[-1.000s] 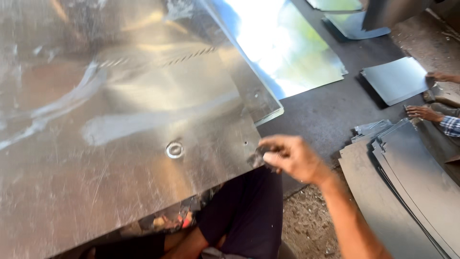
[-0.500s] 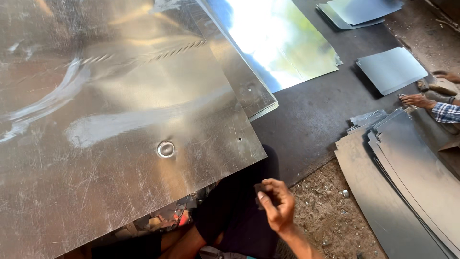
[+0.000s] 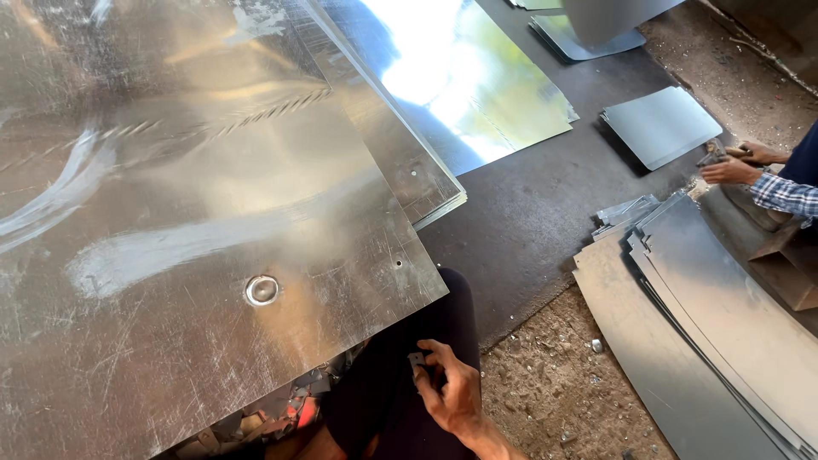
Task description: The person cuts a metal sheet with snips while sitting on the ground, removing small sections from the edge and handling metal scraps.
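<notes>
1. Head view: the right hand [image 3: 450,388] lies low in the frame, resting on the person's dark trouser leg [image 3: 400,383], just beyond the near edge of a large metal sheet [image 3: 196,213].
2. Its fingers [image 3: 436,351] are curled closed around a small dark piece [image 3: 417,361] pinched at the fingertips; what kind of piece it is cannot be told.
3. The left hand is not in the picture.
4. The large metal sheet is scratched and shiny, fills the left half of the view, and covers the person's lap. A round metal ring [image 3: 262,290] is set in it near its near edge.
5. Beneath that sheet's far right edge lie further flat sheets [image 3: 400,153], and beyond them a bright reflecting sheet [image 3: 460,85] on a dark mat [image 3: 528,221].
6. Under the near edge of the large sheet, some red and grey clutter [image 3: 273,413] shows, too hidden to make out.
7. To the right, a pile of curved grey sheets [image 3: 707,332] rests on the dirt floor [image 3: 545,392], well apart from the right hand.
8. A smaller square sheet [image 3: 660,123] lies on the mat farther away.
9. At the right edge, another person's hands [image 3: 737,163], one in a checked sleeve [image 3: 784,194], grip a small tool.
</notes>
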